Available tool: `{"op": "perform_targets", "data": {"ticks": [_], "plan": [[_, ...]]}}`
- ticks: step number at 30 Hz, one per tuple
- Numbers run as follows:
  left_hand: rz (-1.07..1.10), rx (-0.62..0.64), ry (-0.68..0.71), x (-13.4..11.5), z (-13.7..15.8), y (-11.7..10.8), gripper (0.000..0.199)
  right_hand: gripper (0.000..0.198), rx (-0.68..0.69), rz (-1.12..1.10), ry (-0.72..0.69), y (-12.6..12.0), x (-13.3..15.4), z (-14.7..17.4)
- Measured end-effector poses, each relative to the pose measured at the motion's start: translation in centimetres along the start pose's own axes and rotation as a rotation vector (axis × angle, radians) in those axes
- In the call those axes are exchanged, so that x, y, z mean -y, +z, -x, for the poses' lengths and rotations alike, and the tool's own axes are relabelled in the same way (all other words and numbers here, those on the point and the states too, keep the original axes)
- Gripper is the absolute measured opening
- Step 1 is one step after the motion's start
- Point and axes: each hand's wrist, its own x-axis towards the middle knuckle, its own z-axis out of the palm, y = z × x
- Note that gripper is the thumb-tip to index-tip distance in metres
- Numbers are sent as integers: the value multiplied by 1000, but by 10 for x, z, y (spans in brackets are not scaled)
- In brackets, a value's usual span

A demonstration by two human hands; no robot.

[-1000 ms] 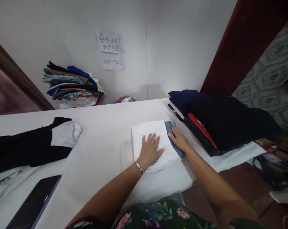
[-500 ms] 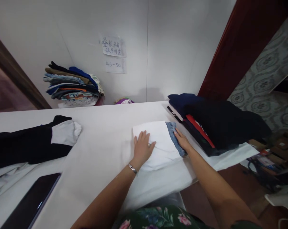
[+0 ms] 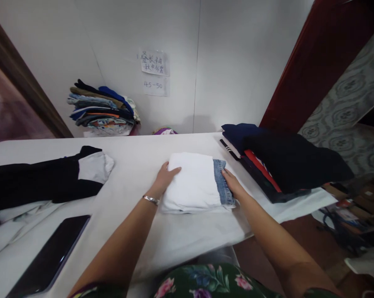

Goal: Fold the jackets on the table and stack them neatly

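A folded white garment (image 3: pixel 193 182) with a frayed blue denim band (image 3: pixel 219 179) along its right side lies flat on the white table. At its left edge is my left hand (image 3: pixel 164 181), the thumb on top and the other fingers at the side, partly hidden. My right hand (image 3: pixel 233 183) grips the denim edge on the opposite side, its thumb over the band and its lower fingers out of sight. A bracelet (image 3: pixel 151 200) circles my left wrist.
A stack of dark folded clothes (image 3: pixel 286 165) stands on the table's right end. At left lie a black garment with a white part (image 3: pixel 44 178) and a black tablet-like device (image 3: pixel 50 256). Behind the table, another clothes pile (image 3: pixel 101 109) rests against the wall.
My left hand has moved from the top of the white garment to its left edge. The garment now lies squarer and smoother. My right hand stays at the denim band.
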Motion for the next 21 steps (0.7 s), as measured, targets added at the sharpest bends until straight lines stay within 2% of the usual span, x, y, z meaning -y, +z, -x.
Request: {"op": "perform_targets", "data": {"ticks": [3,5,7,9,11,14,17,19,21], "plan": [[-162,23,-9,14,-7,-24,64,84,-1,57,90,22,14,9],[-288,42,-8,27,-4,-29,59,83,23,153,90,25,20,13],[-414,6,50,34,4,-25,58,80,73,241,86,19,23,14],[-543,-68,187,33,17,-16,59,78,68,319,70,10,26,14],[-668,-91,382,25,31,-2,60,78,-10,379,-25,2,35,13],[-780,9,663,11,52,22,61,75,-50,406,-292,5,63,5],[-828,156,829,7,67,46,63,65,96,429,-491,21,90,-13],[-855,196,867,11,71,58,64,63,186,471,-469,31,93,-29],[-871,192,882,19,71,66,63,67,269,470,-306,37,83,-47]]}}
